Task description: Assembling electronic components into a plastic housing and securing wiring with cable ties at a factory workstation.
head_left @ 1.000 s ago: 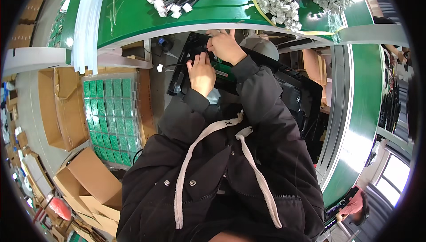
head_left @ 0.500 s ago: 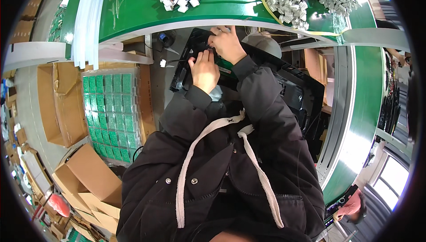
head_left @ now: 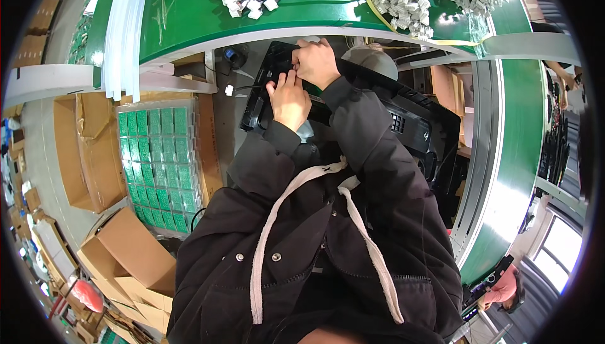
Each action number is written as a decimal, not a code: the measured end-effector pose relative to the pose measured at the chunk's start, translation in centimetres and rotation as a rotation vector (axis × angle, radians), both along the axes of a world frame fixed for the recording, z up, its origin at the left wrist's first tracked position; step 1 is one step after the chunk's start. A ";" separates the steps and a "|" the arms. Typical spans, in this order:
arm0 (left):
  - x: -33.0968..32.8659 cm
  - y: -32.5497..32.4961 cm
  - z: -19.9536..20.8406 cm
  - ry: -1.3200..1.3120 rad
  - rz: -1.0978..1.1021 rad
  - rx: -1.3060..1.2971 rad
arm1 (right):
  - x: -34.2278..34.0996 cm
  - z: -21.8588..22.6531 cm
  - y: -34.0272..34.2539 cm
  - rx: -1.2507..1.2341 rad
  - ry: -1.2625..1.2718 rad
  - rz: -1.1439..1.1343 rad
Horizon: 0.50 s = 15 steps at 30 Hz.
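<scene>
A long black plastic housing [head_left: 435, 131] lies slantwise in front of me, below the green bench. My left hand [head_left: 290, 103] rests over its left part, fingers bent and close together, thumb toward the left. Just beyond it my right hand [head_left: 317, 64] is closed, fingertips pressed down beside the left fingertips. Whatever the fingertips of both hands grip is hidden beneath them. A black cable with a white connector [head_left: 229, 90] sticks out past the housing's left edge, near my left thumb. Part of a green board shows between the hands.
Cables with white connectors [head_left: 403, 6] lie bundled on the green bench [head_left: 189, 13], whose front rail crosses beyond my hands. White strips [head_left: 128, 29] hang over its edge. Left stand a clear tray of green boards [head_left: 159, 161] and cardboard boxes [head_left: 135, 246]. A person [head_left: 506, 290] is at lower right.
My right hand has drawn slightly nearer and left, its fingers now more curled beside the left hand. The left hand stays nearly in place.
</scene>
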<state>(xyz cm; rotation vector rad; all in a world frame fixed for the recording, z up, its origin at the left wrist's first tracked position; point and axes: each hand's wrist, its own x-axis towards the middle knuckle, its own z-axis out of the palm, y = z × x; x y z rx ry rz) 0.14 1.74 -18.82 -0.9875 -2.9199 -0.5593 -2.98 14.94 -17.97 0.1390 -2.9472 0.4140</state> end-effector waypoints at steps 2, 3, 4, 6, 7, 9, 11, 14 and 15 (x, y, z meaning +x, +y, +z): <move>-0.1 0.0 0.0 -0.002 -0.005 -0.008 | -0.2 -0.2 -0.4 0.014 0.009 -0.070; 0.0 -0.1 -0.1 -0.004 -0.006 -0.017 | -0.1 -0.3 -0.6 0.021 0.012 -0.106; 0.1 -0.2 -0.2 -0.007 -0.009 -0.026 | 0.0 -0.5 -0.7 0.022 0.012 -0.111; -0.2 -0.5 -0.2 0.002 -0.001 -0.038 | -0.2 -0.5 -1.4 -0.035 0.058 -0.137; -0.2 -0.3 0.1 -0.003 -0.004 -0.035 | -0.1 -0.5 -1.3 -0.056 0.089 -0.160; -0.2 0.0 0.7 -0.011 -0.012 -0.026 | 0.0 -0.4 -1.3 -0.030 0.156 -0.196; -0.2 -0.2 0.5 0.039 -0.016 -0.009 | -0.6 -0.3 -1.4 0.008 0.277 -0.255; -0.1 -0.1 -1.0 0.071 0.011 -0.006 | -0.6 -0.8 -1.6 0.010 0.272 -0.247; -0.1 -0.6 -1.7 0.072 0.026 -0.038 | -0.8 -0.6 -2.3 -0.006 0.253 -0.248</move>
